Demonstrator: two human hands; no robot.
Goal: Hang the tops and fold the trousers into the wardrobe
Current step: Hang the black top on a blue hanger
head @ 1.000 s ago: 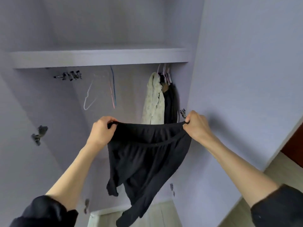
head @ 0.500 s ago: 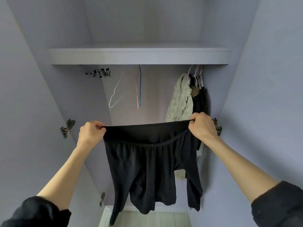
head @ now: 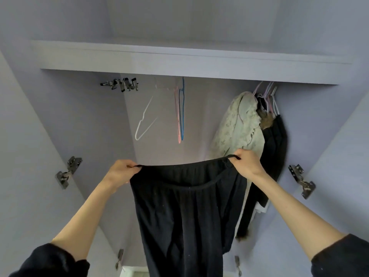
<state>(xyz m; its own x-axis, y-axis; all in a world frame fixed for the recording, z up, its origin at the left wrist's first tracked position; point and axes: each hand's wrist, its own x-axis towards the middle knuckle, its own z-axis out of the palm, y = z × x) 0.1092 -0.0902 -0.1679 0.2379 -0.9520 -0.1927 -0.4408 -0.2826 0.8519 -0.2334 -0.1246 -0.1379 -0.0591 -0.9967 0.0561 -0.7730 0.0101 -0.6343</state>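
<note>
Both grips, left hand (head: 119, 172) and right hand (head: 247, 162), pinch the black trousers' (head: 183, 216) waistband (legs hanging below).

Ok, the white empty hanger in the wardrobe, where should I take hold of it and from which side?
Grip the white hanger on its sloping shoulder wire just under the hook, coming from the front left. It hangs turned, apart from the pink hanger and blue hanger to its right. Both hands now hold the black trousers, so free one first.
</note>
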